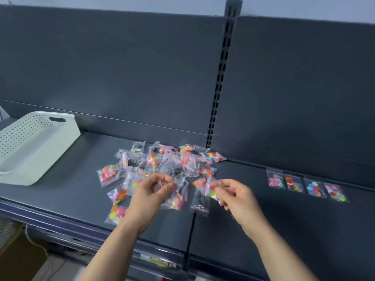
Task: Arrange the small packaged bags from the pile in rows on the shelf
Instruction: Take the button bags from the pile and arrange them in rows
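The right hand (pixel 237 197) pinched a single clear bag of coloured discs (pixel 212 189) between thumb and fingertips, just above the dark grey metal shelf (pixel 263 230). The left hand (pixel 151 192) hovered over the near edge of the pile of small clear plastic bags (pixel 162 163), thumb and forefinger drawn together; blur prevented confirming whether it held a bag. A row of four laid bags (pixel 306 186) lay well to the right of the right hand, towards the back panel. A white perforated plastic basket (pixel 34 142) stood far to the left of the left hand. Risks noted: the slick film could slip from so light a pinch. Overlapping bags could cling and be dragged off the front edge nearest the wrists. A careless set-down could skew the row.
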`<move>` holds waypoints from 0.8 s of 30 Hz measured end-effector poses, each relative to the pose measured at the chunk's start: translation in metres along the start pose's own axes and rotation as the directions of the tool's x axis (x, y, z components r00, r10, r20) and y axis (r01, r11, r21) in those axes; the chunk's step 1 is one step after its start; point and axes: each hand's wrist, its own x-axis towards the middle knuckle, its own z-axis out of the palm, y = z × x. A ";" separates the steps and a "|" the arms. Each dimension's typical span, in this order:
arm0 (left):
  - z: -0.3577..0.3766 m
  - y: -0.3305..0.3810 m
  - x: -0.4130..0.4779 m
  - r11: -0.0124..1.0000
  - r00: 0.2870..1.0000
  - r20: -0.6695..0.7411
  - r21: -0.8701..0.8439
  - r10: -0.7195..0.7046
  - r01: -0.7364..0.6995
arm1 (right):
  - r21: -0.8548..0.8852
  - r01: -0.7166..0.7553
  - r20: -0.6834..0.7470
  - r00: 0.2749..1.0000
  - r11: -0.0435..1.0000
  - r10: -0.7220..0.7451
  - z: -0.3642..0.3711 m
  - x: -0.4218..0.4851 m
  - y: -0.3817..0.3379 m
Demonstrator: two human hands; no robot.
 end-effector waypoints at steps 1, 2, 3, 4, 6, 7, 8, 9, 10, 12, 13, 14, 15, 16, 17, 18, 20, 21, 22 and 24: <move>0.022 0.002 -0.004 1.000 0.999 0.044 -0.014 0.003 -0.002 | 0.042 -0.007 -0.007 1.000 0.999 0.007 -0.018 -0.003 -0.001; 0.046 0.005 -0.008 1.000 0.996 0.086 -0.031 0.000 0.003 | 0.079 -0.016 -0.011 1.000 0.997 0.016 -0.037 -0.007 0.000; 0.071 0.007 -0.013 0.999 0.992 0.124 -0.043 -0.008 0.013 | 0.109 -0.021 -0.013 1.000 0.994 0.022 -0.057 -0.010 0.001; 0.096 0.010 -0.017 0.998 0.987 0.158 -0.056 -0.017 0.026 | 0.128 -0.023 -0.015 1.000 0.992 0.025 -0.076 -0.014 0.003; 0.143 0.014 -0.024 0.997 0.976 0.213 -0.066 -0.035 0.050 | 0.138 -0.024 -0.019 0.999 0.990 0.027 -0.113 -0.021 0.008; 0.165 0.015 -0.027 0.997 0.972 0.232 -0.056 -0.041 0.056 | 0.138 -0.023 -0.018 1.000 0.990 0.025 -0.131 -0.024 0.012; 0.186 0.016 -0.030 0.997 0.968 0.247 -0.049 -0.039 0.053 | 0.136 -0.026 -0.018 0.999 0.990 0.029 -0.148 -0.028 0.016; 0.205 0.017 -0.032 0.998 0.964 0.264 -0.049 -0.032 0.047 | 0.132 -0.032 -0.021 0.999 0.991 0.035 -0.164 -0.031 0.021; 0.221 0.019 -0.034 0.998 0.962 0.273 -0.053 -0.030 0.046 | 0.128 -0.040 -0.026 0.999 0.991 0.043 -0.179 -0.035 0.026; 0.248 0.022 -0.035 0.996 0.960 0.275 -0.056 -0.047 0.065 | 0.132 -0.057 -0.040 0.997 0.990 0.063 -0.207 -0.042 0.034; 0.259 0.022 -0.035 0.996 0.958 0.281 -0.053 -0.059 0.077 | 0.133 -0.065 -0.046 0.996 0.989 0.072 -0.221 -0.045 0.039; 0.270 0.024 -0.035 0.995 0.954 0.292 -0.055 -0.065 0.085 | 0.130 -0.070 -0.054 0.996 0.989 0.077 -0.233 -0.048 0.042; 0.280 0.026 -0.034 0.995 0.949 0.307 -0.054 -0.067 0.087 | 0.125 -0.075 -0.061 0.995 0.989 0.083 -0.245 -0.050 0.046; 0.290 0.028 -0.033 0.995 0.944 0.322 -0.054 -0.067 0.089 | 0.123 -0.082 -0.066 0.994 0.989 0.090 -0.255 -0.052 0.049; 0.299 0.030 -0.032 0.994 0.939 0.340 -0.060 -0.062 0.087 | 0.128 -0.086 -0.074 0.993 0.988 0.096 -0.264 -0.053 0.051; 0.309 0.032 -0.032 0.994 0.932 0.357 -0.068 -0.058 0.088 | 0.145 -0.086 -0.088 0.991 0.986 0.100 -0.272 -0.053 0.054; 0.326 0.034 -0.030 0.992 0.914 0.402 -0.080 -0.059 0.100 | 0.205 -0.076 -0.138 0.985 0.976 0.106 -0.283 -0.052 0.058; 0.334 0.033 -0.030 0.992 0.896 0.438 -0.070 -0.069 0.110 | 0.241 -0.069 -0.169 0.979 0.968 0.111 -0.287 -0.052 0.060; 0.341 0.033 -0.030 0.991 0.874 0.478 -0.044 -0.087 0.123 | 0.271 -0.063 -0.199 0.973 0.960 0.120 -0.290 -0.052 0.062; 0.353 0.033 -0.031 0.992 0.833 0.541 0.022 -0.114 0.122 | 0.306 -0.059 -0.238 0.962 0.950 0.137 -0.296 -0.052 0.065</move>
